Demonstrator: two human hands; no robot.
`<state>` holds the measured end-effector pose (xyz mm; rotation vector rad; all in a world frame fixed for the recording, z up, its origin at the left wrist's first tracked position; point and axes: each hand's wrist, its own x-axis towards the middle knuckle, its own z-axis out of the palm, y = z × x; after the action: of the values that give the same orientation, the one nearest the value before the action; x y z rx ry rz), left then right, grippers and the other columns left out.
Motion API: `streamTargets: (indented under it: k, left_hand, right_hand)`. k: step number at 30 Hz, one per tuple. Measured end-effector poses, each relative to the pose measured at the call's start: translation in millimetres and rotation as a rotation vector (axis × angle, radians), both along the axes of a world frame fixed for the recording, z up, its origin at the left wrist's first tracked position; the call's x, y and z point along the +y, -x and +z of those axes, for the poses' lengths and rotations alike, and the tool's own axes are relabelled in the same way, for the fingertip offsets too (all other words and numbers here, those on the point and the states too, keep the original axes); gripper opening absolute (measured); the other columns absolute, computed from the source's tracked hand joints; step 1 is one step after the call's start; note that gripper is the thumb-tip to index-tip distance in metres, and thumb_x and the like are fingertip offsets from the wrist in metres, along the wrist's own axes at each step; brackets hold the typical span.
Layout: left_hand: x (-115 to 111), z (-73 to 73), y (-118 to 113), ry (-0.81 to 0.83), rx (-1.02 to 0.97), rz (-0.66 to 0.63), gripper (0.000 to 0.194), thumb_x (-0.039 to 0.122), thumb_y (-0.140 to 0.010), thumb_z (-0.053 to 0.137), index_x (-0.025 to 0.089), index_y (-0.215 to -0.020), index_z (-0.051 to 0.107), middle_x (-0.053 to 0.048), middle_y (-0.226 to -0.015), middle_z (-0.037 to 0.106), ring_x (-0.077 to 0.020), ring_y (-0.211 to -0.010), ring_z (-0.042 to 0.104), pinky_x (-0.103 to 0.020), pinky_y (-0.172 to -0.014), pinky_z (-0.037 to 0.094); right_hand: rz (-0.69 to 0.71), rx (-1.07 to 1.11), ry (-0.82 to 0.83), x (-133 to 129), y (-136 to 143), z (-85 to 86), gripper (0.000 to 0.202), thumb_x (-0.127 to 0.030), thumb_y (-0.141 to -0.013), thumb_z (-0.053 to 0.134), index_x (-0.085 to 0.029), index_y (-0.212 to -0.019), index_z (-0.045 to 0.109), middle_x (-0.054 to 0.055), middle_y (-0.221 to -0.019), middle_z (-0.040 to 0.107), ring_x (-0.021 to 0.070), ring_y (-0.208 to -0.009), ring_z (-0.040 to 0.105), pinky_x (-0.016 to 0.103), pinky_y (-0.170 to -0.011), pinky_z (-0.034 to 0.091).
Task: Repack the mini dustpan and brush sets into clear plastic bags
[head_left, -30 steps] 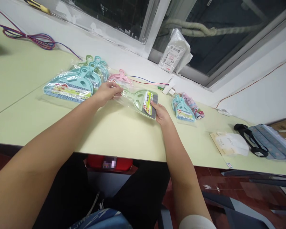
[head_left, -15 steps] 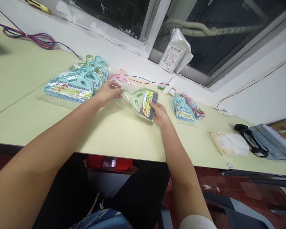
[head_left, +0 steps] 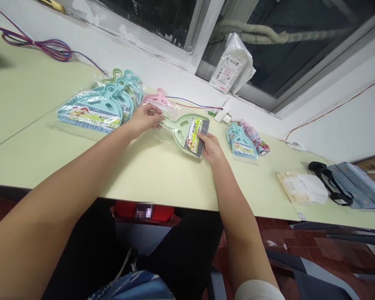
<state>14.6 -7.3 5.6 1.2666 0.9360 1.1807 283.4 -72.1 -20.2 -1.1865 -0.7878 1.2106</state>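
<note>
— What are the two hands on?

— A pale green dustpan-and-brush set (head_left: 187, 134) sealed in a clear bag. It lies flat on the table (head_left: 162, 175), near the middle, handle pointing left and the wide end with grey bristles and a printed label pointing right.

— And the left hand?

— The left hand (head_left: 143, 118) is at the handle end, fingers curled, pinching the bag and handle between thumb and fingertips.

— The right one?

— The right hand (head_left: 211, 146) grips the wide end: the thumb lies on top by the bristles, the other fingers are tucked beneath, so it is closed on the set's edge. That end looks slightly raised off the table, though I cannot tell for sure.

— What lies around it?

— To the left, touching the left wrist's side, a pile of blue bagged sets (head_left: 95, 109), overlapping one another, with a green one partly showing underneath at the back. Just behind the left hand is a pink set (head_left: 158, 100). To the right, near the right hand but apart from it, a small blue set (head_left: 241, 143) lies against a bundle of patterned cloth (head_left: 256, 141).

— Farther off?

— Thin red and blue wires (head_left: 190, 103) run along the table's back edge, and a coil of coloured cable (head_left: 43, 45) sits at the far left. A white packet with a barcode label (head_left: 231, 68) leans against the window frame. At the far right lie a flat paper packet (head_left: 301, 187), a black strap (head_left: 329, 181) and blue-grey boxes (head_left: 359, 187).
</note>
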Motion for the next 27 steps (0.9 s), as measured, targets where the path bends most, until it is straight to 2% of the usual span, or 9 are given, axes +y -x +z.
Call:
streamTargets:
  k: [5,7,10,12,15,17,20,27]
  left_hand:
    - [2,-5.4,-1,-0.05,0.105,-0.013,0.023,0.014,-0.075,0.08,0.019,-0.089,0.063,-0.002,-0.082,0.064,-0.016,-0.078,0.064,-0.039,-0.078,0.062]
    - [4,-5.2,2,-0.093,0.223,0.034,0.022,0.016,-0.076,0.079,0.02,-0.091,0.064,-0.004,-0.088,0.065,-0.0176,-0.081,0.064,-0.039,-0.079,0.06]
    - [0,1.2,5,-0.281,0.484,0.197,0.019,0.02,-0.077,0.076,0.022,-0.092,0.064,-0.007,-0.099,0.067,-0.0225,-0.092,0.065,-0.04,-0.085,0.056]
    - [-10,8.2,1,-0.45,0.629,0.267,0.013,0.024,-0.081,0.072,0.022,-0.092,0.065,-0.008,-0.102,0.068,-0.0252,-0.099,0.064,-0.041,-0.09,0.052]
    - [-36,16.7,-15,-0.583,0.796,0.172,0.015,0.036,-0.086,0.068,0.022,-0.09,0.066,-0.008,-0.096,0.07,-0.0259,-0.092,0.065,-0.041,-0.087,0.05]
    - [-52,18.5,-29,-0.6,0.925,0.115,0.024,0.045,-0.086,0.068,0.022,-0.09,0.067,-0.008,-0.092,0.071,-0.028,-0.09,0.066,-0.041,-0.082,0.049]
    - [-65,16.8,-43,-0.585,1.058,0.121,0.029,0.05,-0.086,0.066,0.022,-0.093,0.068,-0.011,-0.092,0.072,-0.031,-0.09,0.068,-0.041,-0.078,0.049]
    - [-63,15.4,-41,-0.463,1.215,0.141,0.03,0.044,-0.089,0.06,0.022,-0.107,0.07,-0.013,-0.101,0.074,-0.0346,-0.102,0.069,-0.043,-0.082,0.051]
  right_hand:
    - [0.018,-0.02,0.004,1,0,-3.0,0.017,-0.021,-0.083,0.084,-0.016,-0.097,0.074,0.005,-0.088,0.082,0.0205,-0.078,0.079,0.038,-0.089,0.067]
    - [0.017,-0.017,0.002,2,-1,-4.5,0.02,-0.022,-0.082,0.086,-0.016,-0.097,0.074,0.004,-0.087,0.082,0.0212,-0.08,0.079,0.04,-0.09,0.067]
    - [-0.012,-0.014,0.005,3,-2,-6.2,0.02,-0.021,-0.081,0.087,-0.017,-0.095,0.073,0.004,-0.085,0.082,0.0209,-0.078,0.079,0.041,-0.089,0.067]
    - [-0.042,-0.018,-0.002,3,1,-7.2,0.017,-0.019,-0.082,0.085,-0.016,-0.094,0.073,0.004,-0.083,0.081,0.0203,-0.075,0.078,0.041,-0.087,0.068]
    - [-0.052,-0.02,-0.022,3,10,-9.5,0.016,-0.018,-0.082,0.084,-0.015,-0.094,0.073,0.004,-0.082,0.081,0.0201,-0.072,0.077,0.041,-0.084,0.068]
    - [-0.044,-0.026,-0.036,2,18,-11.6,0.019,-0.02,-0.08,0.085,-0.015,-0.094,0.073,0.004,-0.082,0.081,0.0204,-0.073,0.077,0.04,-0.084,0.067]
    - [-0.043,-0.049,-0.055,0,31,-14.8,0.022,-0.022,-0.078,0.087,-0.016,-0.093,0.073,0.003,-0.082,0.081,0.021,-0.074,0.078,0.04,-0.083,0.067]
    - [-0.014,-0.057,-0.085,-5,50,-19.1,0.027,-0.026,-0.075,0.09,-0.017,-0.094,0.073,0.004,-0.084,0.081,0.0229,-0.081,0.078,0.041,-0.084,0.067]
